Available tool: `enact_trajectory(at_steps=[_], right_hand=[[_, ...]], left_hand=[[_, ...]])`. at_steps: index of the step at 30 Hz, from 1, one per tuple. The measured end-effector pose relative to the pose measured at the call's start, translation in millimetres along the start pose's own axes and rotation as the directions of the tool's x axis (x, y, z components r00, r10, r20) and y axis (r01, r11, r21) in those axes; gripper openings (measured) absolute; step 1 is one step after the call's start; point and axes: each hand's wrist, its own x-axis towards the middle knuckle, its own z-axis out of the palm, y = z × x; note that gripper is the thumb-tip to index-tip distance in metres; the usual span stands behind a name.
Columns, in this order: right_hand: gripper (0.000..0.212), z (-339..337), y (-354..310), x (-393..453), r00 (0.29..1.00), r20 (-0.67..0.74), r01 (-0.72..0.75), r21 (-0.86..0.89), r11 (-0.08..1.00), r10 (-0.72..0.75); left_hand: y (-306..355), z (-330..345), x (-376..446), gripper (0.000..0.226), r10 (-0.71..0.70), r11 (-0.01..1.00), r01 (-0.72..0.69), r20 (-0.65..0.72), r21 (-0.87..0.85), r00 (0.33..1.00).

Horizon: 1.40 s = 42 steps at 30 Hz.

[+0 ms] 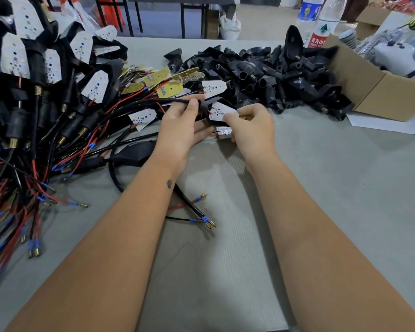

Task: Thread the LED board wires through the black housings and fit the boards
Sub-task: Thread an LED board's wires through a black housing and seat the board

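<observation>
Centre of the frame: the left hand (180,130) grips a black housing (205,107) and its black cable, thumb on top. The right hand (252,130) pinches the white LED board (222,111) seated in that housing; a second small white board (224,133) with red and black wires lies beneath its fingers, touching them. Upper left: a heap of assembled housings with boards (29,56) and red and black leads. Upper centre: loose yellow-backed boards (169,88) beside a pile of empty black housings (261,68). Upper right: a cardboard box (369,92) and two plastic bottles (321,20). All rest on a grey table (333,188).
</observation>
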Motion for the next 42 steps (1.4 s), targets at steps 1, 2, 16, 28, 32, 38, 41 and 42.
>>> enact_trajectory(at_steps=[1,2,16,28,32,38,41,42], right_hand=[[0.021,-0.4,0.2,0.0,1.000,-0.008,0.011,-0.003,1.000,-0.011],[0.023,-0.6,0.8,0.3,1.000,-0.011,0.028,-0.011,1.000,-0.028],[0.013,-8.2,-15.8,-4.6,0.956,0.261,-0.223,0.362,0.905,0.131],[0.021,-8.5,-9.2,-9.2,0.932,0.337,0.032,0.288,0.957,-0.133],[0.017,-6.9,-9.0,-6.6,0.950,0.287,0.068,0.190,0.979,-0.122],[0.015,-4.7,-7.4,-8.3,0.916,0.379,0.147,-0.020,0.989,-0.129],[0.015,-4.4,-9.0,-11.1,0.889,0.438,0.211,-0.128,0.969,-0.136],[0.015,-5.1,-9.7,-11.7,0.883,0.452,0.214,-0.144,0.966,-0.129]], left_hand=[[0.2,0.2,-0.5,0.022,0.007,1.000,-0.007,-0.002,0.009,1.000],[0.3,0.2,-0.8,0.022,0.014,1.000,-0.014,-0.006,0.013,1.000],[7.3,-0.8,-3.6,0.035,-0.003,0.958,0.004,-0.003,0.287,1.000],[5.9,12.1,-21.9,0.020,-0.052,0.757,-0.146,0.282,0.637,0.958],[1.7,13.5,-21.4,0.037,0.018,0.759,-0.143,0.198,0.635,0.980],[7.7,0.9,-1.6,0.028,0.026,0.979,0.016,-0.199,0.205,0.980],[12.6,-7.5,0.5,0.034,-0.012,0.995,-0.010,-0.219,-0.098,0.976],[13.4,-8.7,-0.6,0.032,0.002,0.989,-0.036,-0.223,-0.147,0.975]])
